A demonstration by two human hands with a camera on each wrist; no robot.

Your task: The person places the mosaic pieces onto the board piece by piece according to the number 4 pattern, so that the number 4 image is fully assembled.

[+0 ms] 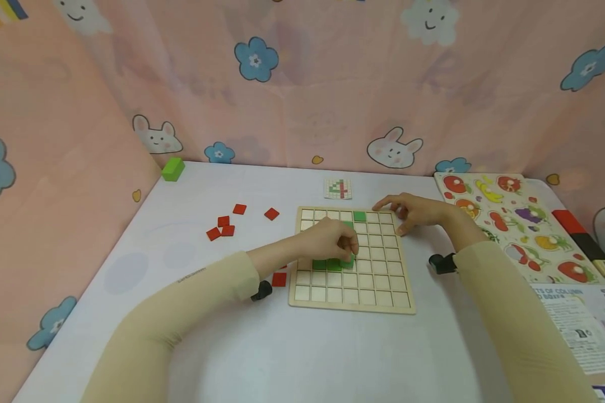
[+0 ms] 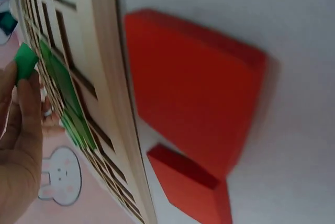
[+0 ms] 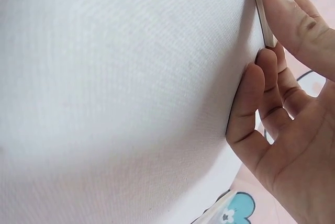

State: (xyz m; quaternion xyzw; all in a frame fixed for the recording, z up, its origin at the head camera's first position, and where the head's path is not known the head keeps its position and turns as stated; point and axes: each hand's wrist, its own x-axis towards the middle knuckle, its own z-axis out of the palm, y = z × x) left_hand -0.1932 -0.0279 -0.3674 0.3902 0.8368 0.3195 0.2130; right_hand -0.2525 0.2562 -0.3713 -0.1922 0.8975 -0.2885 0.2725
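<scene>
Over the middle of a wooden grid board (image 1: 352,309), my left hand (image 1: 327,238) pinches a small green square tile (image 2: 26,60) between thumb and fingers. Green tiles (image 1: 320,265) lie in cells under and beside this hand, which partly hides them. Another green tile (image 1: 360,216) sits alone in the board's far row. My right hand (image 1: 415,212) grips the board's far right corner, its thumb along the right edge and its forefinger at the far edge. In the right wrist view the thumb (image 3: 298,25) lies against the wooden edge, with the other fingers bent on the white table.
Several red square tiles (image 1: 223,221) are scattered left of the board; another red tile (image 2: 193,82) lies close by its left edge. A small pattern card (image 1: 338,189) is behind it. A green block (image 1: 173,169) stands far left. A fruit puzzle board (image 1: 529,224) and printed box (image 1: 575,330) lie right.
</scene>
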